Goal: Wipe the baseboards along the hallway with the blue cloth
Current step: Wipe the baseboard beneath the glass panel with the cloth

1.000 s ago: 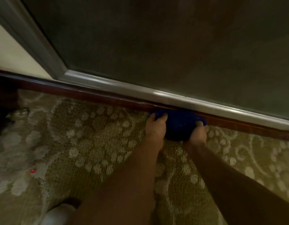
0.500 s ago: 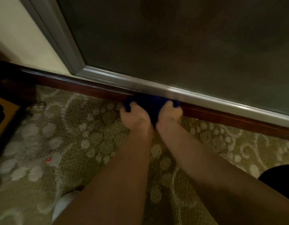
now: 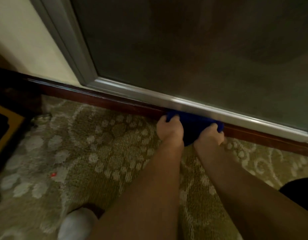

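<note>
Blue cloth (image 3: 193, 126): bunched, pressed against the dark red-brown baseboard (image 3: 104, 101) where it meets the carpet, directly under the silver lower frame (image 3: 149, 95) of a dark glass panel (image 3: 193, 49). You hold it from both ends.

Left hand (image 3: 169, 129): your grip here is curled round the cloth's left end, fingertips tucked over its top edge.

Right hand (image 3: 211, 135): your grip is likewise curled round the right end, knuckles toward the baseboard. Both forearms reach forward side by side, close together.

Carpet (image 3: 106, 144): olive-tan with a pale floral pattern; a small red speck (image 3: 53, 174) lies on it well to the left of your hands.

Wall (image 3: 19, 40): cream, left of the panel's grey upright frame.

White-covered foot (image 3: 77, 224): at the lower edge, beside your left forearm; whether sock or shoe cannot be told.

Yellow-edged dark object (image 3: 4, 125): at the far left edge, partly cut off, too unclear to identify.
</note>
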A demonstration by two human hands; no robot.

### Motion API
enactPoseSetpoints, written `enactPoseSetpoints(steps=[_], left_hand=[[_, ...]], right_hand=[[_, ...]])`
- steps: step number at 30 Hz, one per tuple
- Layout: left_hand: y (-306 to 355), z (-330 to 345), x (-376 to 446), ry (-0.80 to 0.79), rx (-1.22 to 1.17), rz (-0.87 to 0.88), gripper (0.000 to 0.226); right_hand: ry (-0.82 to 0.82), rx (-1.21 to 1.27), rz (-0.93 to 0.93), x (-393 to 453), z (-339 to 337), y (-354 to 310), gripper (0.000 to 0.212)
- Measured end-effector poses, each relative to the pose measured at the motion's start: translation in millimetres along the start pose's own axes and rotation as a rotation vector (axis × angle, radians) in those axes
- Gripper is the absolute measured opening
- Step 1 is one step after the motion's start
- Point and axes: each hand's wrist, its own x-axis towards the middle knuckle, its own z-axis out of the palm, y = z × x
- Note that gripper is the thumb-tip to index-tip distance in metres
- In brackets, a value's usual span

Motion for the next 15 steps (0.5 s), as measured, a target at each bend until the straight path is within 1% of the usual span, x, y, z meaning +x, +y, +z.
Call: enactPoseSetpoints(steps=[2, 3, 4, 6, 8, 9, 10, 13, 15], left_hand=[[13.8, -29.5, 13.5, 0.137, -0.123, 0.053, 0.05], [19.6, -47.2, 19.9, 0.207, -0.215, 0.078, 0.054], [24.1, -64.8, 27.4, 0.276, -0.313, 0.092, 0.056], [28.0, -93.6, 42.3, 0.392, -0.439, 0.103, 0.054], [30.9, -100.2, 50.6, 0.398, -0.484, 0.138, 0.049], [33.0, -91.7, 51.9, 0.375, -0.476, 0.174, 0.047], [33.2, -78.1, 51.9, 0.346, -0.447, 0.201, 0.048], [23.1, -30.9, 34.9, 0.235, -0.305, 0.179, 0.057], [6.5, -14.3, 22.5, 0.14, -0.194, 0.146, 0.058]], right_hand=[[-0.09, -0.135, -0.049, -25.8, 21.6, 19.4, 0.043], [-0.179, -0.178, -0.077, -39.8, 31.9, 30.5, 0.039], [-0.301, -0.195, -0.076, -52.5, 40.8, 40.6, 0.032], [-0.534, -0.184, 0.033, -70.3, 52.6, 49.4, 0.015], [-0.677, -0.142, 0.137, -71.5, 55.3, 44.3, 0.009], [-0.685, -0.109, 0.145, -65.2, 53.6, 40.6, 0.01], [-0.64, -0.068, 0.139, -57.3, 48.9, 35.8, 0.01], [-0.412, 0.068, 0.151, -27.3, 26.2, 19.4, 0.016], [-0.299, 0.181, 0.175, -12.1, 12.0, 12.1, 0.026]])
